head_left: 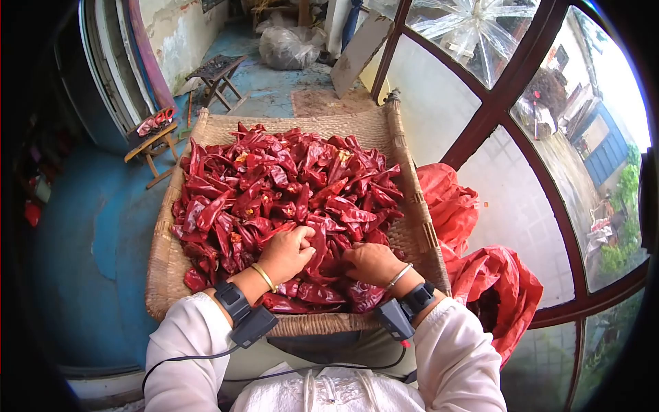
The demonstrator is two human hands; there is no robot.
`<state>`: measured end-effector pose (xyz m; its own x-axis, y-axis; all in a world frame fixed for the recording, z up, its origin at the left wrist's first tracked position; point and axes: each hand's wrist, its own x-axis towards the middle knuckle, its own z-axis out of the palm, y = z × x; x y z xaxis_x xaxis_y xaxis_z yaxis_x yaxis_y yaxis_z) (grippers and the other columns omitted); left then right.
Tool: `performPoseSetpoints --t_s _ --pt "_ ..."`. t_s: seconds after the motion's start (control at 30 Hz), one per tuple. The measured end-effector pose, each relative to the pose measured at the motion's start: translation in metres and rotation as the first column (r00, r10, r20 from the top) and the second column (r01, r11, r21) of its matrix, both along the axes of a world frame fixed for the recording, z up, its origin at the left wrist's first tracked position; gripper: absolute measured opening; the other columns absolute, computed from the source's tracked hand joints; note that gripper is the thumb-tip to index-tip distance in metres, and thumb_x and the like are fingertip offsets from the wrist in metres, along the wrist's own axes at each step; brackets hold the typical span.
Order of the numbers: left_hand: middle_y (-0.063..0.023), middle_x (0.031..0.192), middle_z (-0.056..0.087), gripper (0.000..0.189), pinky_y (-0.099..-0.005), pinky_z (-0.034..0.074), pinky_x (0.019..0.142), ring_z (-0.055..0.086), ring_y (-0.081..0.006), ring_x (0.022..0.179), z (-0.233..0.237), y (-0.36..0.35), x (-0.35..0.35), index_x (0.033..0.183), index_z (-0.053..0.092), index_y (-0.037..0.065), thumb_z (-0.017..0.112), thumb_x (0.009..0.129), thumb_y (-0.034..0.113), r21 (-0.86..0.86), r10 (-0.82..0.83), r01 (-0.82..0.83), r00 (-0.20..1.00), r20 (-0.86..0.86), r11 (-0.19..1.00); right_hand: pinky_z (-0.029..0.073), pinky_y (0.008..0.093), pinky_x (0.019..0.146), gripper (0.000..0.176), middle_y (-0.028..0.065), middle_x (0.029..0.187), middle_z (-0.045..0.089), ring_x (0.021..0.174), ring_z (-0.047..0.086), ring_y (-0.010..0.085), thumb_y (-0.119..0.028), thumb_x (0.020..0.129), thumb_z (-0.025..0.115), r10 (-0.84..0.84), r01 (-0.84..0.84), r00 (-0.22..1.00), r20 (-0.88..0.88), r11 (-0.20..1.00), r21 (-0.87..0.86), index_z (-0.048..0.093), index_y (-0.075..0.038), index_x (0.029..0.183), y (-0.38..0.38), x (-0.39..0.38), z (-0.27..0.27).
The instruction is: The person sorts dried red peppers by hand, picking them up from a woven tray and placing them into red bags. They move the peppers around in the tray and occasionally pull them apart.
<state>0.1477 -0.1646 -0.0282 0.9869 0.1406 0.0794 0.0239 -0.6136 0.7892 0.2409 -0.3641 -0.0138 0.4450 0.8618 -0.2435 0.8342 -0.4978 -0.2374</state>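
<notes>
left hand [285,255] and right hand [375,264] curl into peppers [320,294]; their grip i cannot tell. hard pushing could spill some over the basket [322,324], lower centre.

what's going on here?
A person has both hands in a heap of red peppers on a woven tray. The left hand and right hand are at the near side, fingers among the peppers; whether either grips one is unclear. Peppers cover most of the tray. A red bag sits to its right.
</notes>
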Motion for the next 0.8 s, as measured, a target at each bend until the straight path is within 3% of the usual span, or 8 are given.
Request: performPoseSetpoints --t_s 0.17,0.23,0.43,0.5,0.53,0.6,0.7,0.8 --pt "-0.0125 0.075 0.066 0.030 -0.0332 0.050 0.063 0.065 -0.0239 0.069 -0.006 0.004 0.002 0.102 0.058 -0.001 0.064 0.074 0.008 0.051 -0.010 0.007 0.998 0.058 0.999 0.051 0.0406 0.074 0.020 0.0136 0.087 0.066 0.085 0.064 0.0307 -0.022 0.073 0.059 -0.002 0.003 1.000 0.008 0.994 -0.107 0.067 -0.010 0.087 -0.005 0.001 0.007" --pt "-0.0127 0.076 0.066 0.030 -0.0334 0.050 0.063 0.065 -0.0244 0.070 -0.005 0.005 0.002 0.102 0.058 -0.001 0.064 0.074 0.008 0.062 -0.008 0.006 0.999 0.041 0.998 0.052 0.0410 0.070 0.019 0.0144 0.081 0.066 0.079 0.065 0.0310 -0.022 0.073 0.057 -0.094 0.115 0.983 0.155 0.985 -0.132 0.067 -0.009 0.082 -0.008 0.001 0.005" --pt "-0.0108 0.075 0.067 0.030 -0.0291 0.050 0.061 0.065 -0.0176 0.065 -0.008 0.010 0.004 0.103 0.058 -0.001 0.065 0.076 0.007 0.024 0.060 -0.060 0.998 0.024 0.998 0.051 0.0429 0.065 0.016 0.0125 0.077 0.064 0.073 0.064 0.0313 -0.022 0.072 0.061 -0.316 0.286 0.925 0.213 0.945 0.161 0.061 -0.007 0.077 -0.007 0.009 0.005" --pt "-0.0126 0.078 0.067 0.029 -0.0349 0.051 0.066 0.065 -0.0271 0.073 -0.007 0.010 0.005 0.102 0.059 0.002 0.066 0.075 0.012 -0.021 0.090 -0.089 0.996 0.005 0.996 0.051 0.0430 0.064 0.014 0.0127 0.075 0.063 0.071 0.064 0.0321 -0.020 0.074 0.060 -0.362 0.289 0.911 0.199 0.902 0.320 0.061 -0.006 0.077 -0.007 0.010 0.008" --pt "-0.0126 0.078 0.067 0.029 -0.0349 0.051 0.066 0.065 -0.0271 0.073 -0.007 0.010 0.005 0.102 0.059 0.002 0.066 0.075 0.012 -0.019 0.089 -0.089 0.996 0.007 0.996 0.051 0.0432 0.066 0.019 0.0130 0.078 0.064 0.075 0.064 0.0324 -0.023 0.073 0.064 -0.373 0.313 0.911 0.179 0.905 0.290 0.061 -0.006 0.080 -0.006 0.010 0.006" --pt "-0.0105 0.076 0.067 0.032 -0.0270 0.050 0.061 0.064 -0.0142 0.066 -0.007 0.008 0.004 0.105 0.058 -0.001 0.066 0.076 0.007 0.034 0.059 -0.060 0.998 0.014 0.998 0.051 0.0430 0.067 0.021 0.0134 0.079 0.064 0.077 0.064 0.0322 -0.025 0.074 0.064 -0.361 0.322 0.920 0.151 0.918 0.232 0.061 -0.006 0.082 -0.003 0.010 0.002" --pt "-0.0122 0.079 0.067 0.031 -0.0349 0.051 0.067 0.065 -0.0261 0.073 -0.008 0.007 0.002 0.102 0.060 0.003 0.067 0.074 0.014 -0.012 0.013 -0.014 0.999 -0.038 1.000 0.051 0.0429 0.070 0.029 0.0140 0.082 0.065 0.080 0.064 0.0320 -0.032 0.074 0.066 -0.328 0.316 0.940 0.099 0.941 0.120 0.062 -0.005 0.086 0.000 0.008 0.000" --pt "-0.0117 0.082 0.068 0.033 -0.0353 0.051 0.068 0.066 -0.0259 0.075 -0.007 0.007 -0.001 0.102 0.061 0.005 0.068 0.073 0.019 0.061 -0.014 0.019 0.995 -0.095 0.998 0.050 0.0431 0.071 0.032 0.0154 0.080 0.064 0.080 0.063 0.0332 -0.034 0.073 0.067 -0.230 0.229 0.973 0.006 0.971 0.072 0.062 -0.005 0.087 0.003 0.007 -0.009"
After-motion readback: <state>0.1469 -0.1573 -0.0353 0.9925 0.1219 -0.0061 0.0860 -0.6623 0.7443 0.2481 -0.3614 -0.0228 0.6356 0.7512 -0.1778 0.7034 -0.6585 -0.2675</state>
